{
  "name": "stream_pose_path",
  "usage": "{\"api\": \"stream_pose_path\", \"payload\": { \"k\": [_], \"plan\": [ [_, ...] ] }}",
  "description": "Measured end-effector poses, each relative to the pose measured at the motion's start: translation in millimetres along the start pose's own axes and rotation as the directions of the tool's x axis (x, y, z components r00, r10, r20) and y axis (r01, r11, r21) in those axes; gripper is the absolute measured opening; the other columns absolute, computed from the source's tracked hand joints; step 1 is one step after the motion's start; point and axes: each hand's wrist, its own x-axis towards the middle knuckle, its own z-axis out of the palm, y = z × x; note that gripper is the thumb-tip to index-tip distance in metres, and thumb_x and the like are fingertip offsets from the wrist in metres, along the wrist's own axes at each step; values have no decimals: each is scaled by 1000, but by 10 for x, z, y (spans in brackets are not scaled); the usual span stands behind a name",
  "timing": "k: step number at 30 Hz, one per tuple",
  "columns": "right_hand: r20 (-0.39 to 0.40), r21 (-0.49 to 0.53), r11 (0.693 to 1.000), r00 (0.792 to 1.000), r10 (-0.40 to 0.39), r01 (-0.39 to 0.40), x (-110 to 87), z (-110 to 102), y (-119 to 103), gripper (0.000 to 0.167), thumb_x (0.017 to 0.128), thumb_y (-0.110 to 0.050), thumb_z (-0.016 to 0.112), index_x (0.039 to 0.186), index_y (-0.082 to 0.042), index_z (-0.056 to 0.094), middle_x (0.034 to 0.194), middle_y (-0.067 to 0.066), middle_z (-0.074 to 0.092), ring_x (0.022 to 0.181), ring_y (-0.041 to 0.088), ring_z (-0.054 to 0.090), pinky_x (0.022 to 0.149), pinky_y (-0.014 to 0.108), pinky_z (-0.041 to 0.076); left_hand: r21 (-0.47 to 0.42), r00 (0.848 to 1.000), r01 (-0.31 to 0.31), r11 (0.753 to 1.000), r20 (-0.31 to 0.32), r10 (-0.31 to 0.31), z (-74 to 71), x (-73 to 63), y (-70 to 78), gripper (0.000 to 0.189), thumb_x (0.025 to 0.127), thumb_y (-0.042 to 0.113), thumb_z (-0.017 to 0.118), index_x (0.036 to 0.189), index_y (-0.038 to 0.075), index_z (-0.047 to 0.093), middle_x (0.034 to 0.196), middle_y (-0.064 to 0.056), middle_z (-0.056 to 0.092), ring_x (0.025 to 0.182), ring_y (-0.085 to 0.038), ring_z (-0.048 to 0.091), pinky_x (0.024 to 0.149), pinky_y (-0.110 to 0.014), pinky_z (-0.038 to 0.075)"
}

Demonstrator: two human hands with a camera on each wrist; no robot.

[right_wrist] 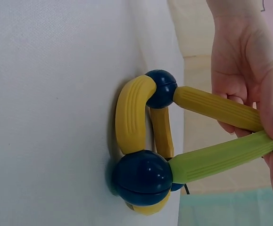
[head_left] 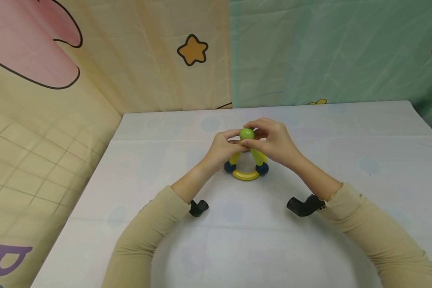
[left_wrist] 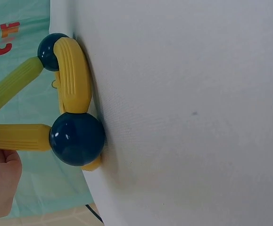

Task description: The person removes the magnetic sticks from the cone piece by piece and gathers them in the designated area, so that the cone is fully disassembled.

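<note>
A toy frame of rods and balls stands on the table. Its top is a green ball. Below are dark blue balls, joined by curved yellow rods. My left hand pinches a straight yellow rod close to its upper end, just under the green ball. From the other side, my right hand holds the green ball between thumb and fingers. A light green rod slopes from that ball down to a blue one. In the left wrist view the green ball is out of frame.
The table has a white cloth. Black curved pieces stick out by both wrists, below the sleeves. Behind the table hangs a printed curtain with an orange star.
</note>
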Motion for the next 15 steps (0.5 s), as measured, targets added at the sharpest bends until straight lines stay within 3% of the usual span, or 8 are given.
{"api": "stream_pose_path", "payload": {
  "k": [4, 9, 12, 15],
  "plan": [
    [-54, 32, 999, 999, 2, -1, -39, 15, -4, 33, 75, -6, 77, 104, 2, 66, 98, 10, 63, 79, 17, 61, 71, 20, 50, 2, 1000, -14, 1000, -5, 14, 26, -2, 1, 40, 83, 0, 67, 123, 2, 60, 126, -9, 55, 98, -23, 63, 83, -31, 49],
    [-130, 124, 992, 991, -21, 37, -20, 8, -131, 36, 74, 2, 75, 108, 3, 64, 104, 10, 62, 85, 18, 64, 75, 22, 51, 69, 996, -84, 994, 23, 83, 87, 20, -20, 30, 86, 6, 66, 115, -1, 63, 117, -11, 61, 97, -22, 62, 83, -30, 49],
    [-136, 154, 987, 990, -21, 42, 18, -7, -228, 38, 74, 2, 75, 111, 3, 63, 106, 11, 61, 88, 17, 64, 76, 24, 51, 117, 993, -110, 987, 45, 105, 123, 19, -35, 28, 86, 10, 68, 111, 0, 64, 111, -8, 64, 96, -20, 62, 82, -29, 49],
    [-127, 157, 988, 992, 24, -4, 36, -50, -266, 39, 76, 1, 74, 112, 4, 62, 107, 11, 60, 88, 14, 64, 77, 23, 51, 144, 993, -116, 983, 34, 112, 144, 9, -43, 28, 83, 11, 71, 110, 2, 66, 109, -6, 64, 97, -19, 61, 83, -28, 48]
  ]
}}
